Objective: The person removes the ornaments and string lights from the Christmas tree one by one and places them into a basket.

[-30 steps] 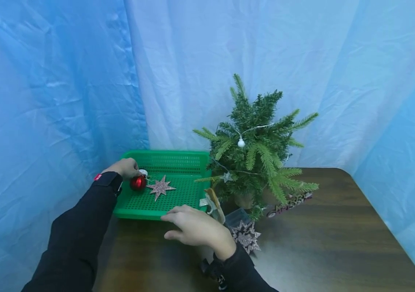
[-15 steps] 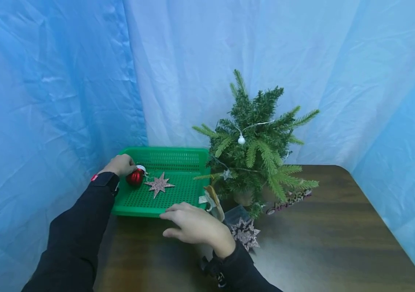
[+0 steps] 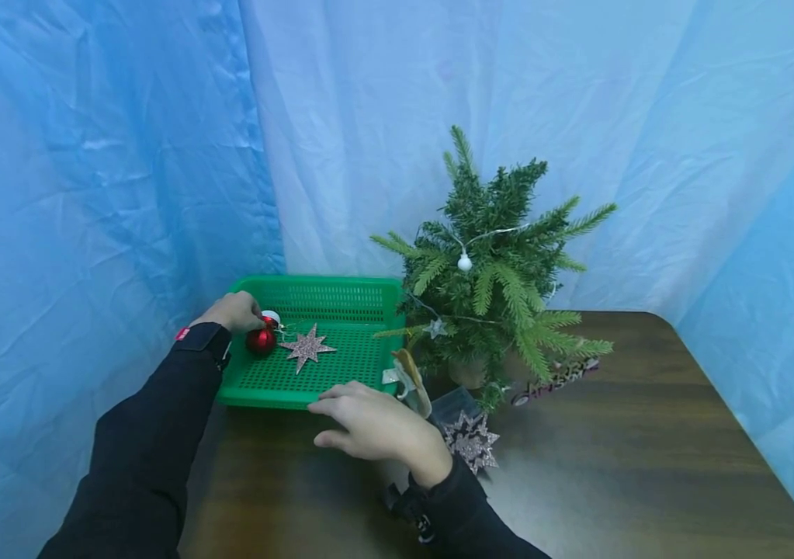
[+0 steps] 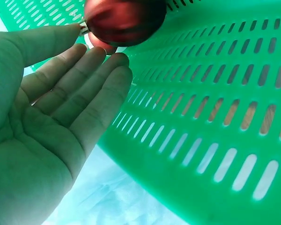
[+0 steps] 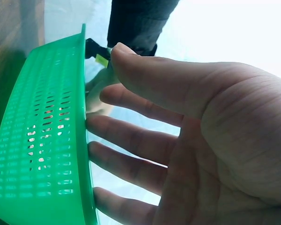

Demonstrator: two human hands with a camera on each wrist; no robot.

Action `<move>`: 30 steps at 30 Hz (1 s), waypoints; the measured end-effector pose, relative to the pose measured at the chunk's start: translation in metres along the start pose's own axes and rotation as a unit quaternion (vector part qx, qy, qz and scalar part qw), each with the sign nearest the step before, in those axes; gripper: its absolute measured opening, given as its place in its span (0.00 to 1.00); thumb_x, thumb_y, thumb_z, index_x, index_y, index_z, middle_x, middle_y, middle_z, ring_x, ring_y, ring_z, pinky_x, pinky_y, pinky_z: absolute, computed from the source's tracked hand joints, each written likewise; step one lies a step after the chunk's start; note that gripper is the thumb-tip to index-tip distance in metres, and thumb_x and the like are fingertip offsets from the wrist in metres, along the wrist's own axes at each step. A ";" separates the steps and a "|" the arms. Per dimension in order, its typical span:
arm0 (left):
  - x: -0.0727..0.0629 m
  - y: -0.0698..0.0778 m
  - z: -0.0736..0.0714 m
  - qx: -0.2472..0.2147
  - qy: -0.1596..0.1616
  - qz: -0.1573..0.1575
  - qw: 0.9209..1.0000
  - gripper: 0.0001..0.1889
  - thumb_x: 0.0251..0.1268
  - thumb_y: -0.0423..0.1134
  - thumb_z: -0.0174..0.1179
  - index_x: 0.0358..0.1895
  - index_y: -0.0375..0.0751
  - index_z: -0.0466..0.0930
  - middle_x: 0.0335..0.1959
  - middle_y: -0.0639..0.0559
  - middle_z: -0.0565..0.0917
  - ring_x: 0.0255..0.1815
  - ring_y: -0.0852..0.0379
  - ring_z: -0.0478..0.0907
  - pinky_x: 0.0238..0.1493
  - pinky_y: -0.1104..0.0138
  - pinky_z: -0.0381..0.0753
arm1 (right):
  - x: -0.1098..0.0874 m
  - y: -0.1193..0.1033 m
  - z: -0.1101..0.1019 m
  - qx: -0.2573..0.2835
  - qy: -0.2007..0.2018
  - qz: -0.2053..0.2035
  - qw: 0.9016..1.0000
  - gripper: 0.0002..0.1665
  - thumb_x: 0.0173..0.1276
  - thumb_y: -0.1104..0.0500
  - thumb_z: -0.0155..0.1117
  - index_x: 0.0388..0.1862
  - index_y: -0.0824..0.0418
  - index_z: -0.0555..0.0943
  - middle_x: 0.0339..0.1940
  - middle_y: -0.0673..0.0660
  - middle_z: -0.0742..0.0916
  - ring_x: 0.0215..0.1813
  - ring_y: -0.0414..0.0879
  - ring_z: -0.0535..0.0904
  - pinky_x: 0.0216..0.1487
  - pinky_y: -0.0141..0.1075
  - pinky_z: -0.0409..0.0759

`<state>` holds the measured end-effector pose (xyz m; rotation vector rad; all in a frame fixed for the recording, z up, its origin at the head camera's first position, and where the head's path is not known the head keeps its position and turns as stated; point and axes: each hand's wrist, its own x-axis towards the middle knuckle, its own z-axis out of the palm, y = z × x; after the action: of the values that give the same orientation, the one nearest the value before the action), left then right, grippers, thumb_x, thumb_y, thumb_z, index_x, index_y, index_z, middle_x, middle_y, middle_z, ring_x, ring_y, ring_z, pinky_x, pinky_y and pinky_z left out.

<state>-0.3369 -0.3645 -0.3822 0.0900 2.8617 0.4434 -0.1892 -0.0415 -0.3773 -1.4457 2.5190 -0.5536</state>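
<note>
My left hand (image 3: 236,312) reaches into the left end of a green plastic basket (image 3: 330,288). In the left wrist view, its thumb and index finger pinch the small cap of a shiny red Christmas ball (image 4: 126,18), while the other fingers extend below. Behind the ball is a small red and white object (image 3: 271,317), partly hidden. A glittery pink star (image 3: 307,347) lies on the basket floor to the right. My right hand (image 3: 369,423) is at the basket's front rim, fingers spread and loosely extended; its fingertips (image 5: 96,123) are against the rim and it holds nothing.
A small artificial Christmas tree (image 3: 494,272) with a light string stands right of the basket. At its base lie a brown and white ornament (image 3: 412,384), a glittery snowflake (image 3: 472,441) and a lettered sign (image 3: 557,379). Blue curtains (image 3: 124,155) surround the wooden table (image 3: 613,466).
The red ball tilted slightly and shifted left, then came back more upright near its former spot, with my left hand at it throughout. My right hand has stayed at the rim.
</note>
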 end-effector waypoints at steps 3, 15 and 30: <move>-0.003 0.000 0.000 -0.001 0.004 0.002 1.000 0.13 0.70 0.33 0.62 0.49 0.23 0.84 0.47 0.30 0.83 0.41 0.41 0.80 0.39 0.54 0.79 | -0.001 -0.001 0.001 -0.001 -0.003 0.002 1.000 0.28 0.77 0.48 0.61 0.71 0.56 0.76 0.67 0.52 0.80 0.70 0.44 0.73 0.70 0.34 0.68; -0.019 0.031 -0.017 -0.020 0.074 0.084 0.994 0.19 0.76 0.37 0.58 0.63 0.28 0.77 0.58 0.30 0.79 0.58 0.33 0.76 0.55 0.45 0.76 | -0.033 -0.001 -0.013 0.045 0.026 -0.001 0.999 0.26 0.78 0.52 0.61 0.71 0.58 0.76 0.67 0.54 0.80 0.70 0.48 0.73 0.69 0.39 0.71; -0.093 0.129 -0.004 -0.210 0.181 0.243 0.929 0.20 0.75 0.49 0.61 0.64 0.46 0.79 0.58 0.50 0.83 0.55 0.52 0.81 0.57 0.55 0.79 | -0.117 0.029 -0.040 0.046 0.217 0.034 0.974 0.14 0.75 0.56 0.65 0.56 0.58 0.86 0.43 0.49 0.89 0.39 0.35 0.84 0.39 0.34 0.82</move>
<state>-0.2449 -0.2515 -0.3176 0.7151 2.9907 1.2807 -0.1665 0.0815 -0.3555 -1.3164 2.8036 -1.0595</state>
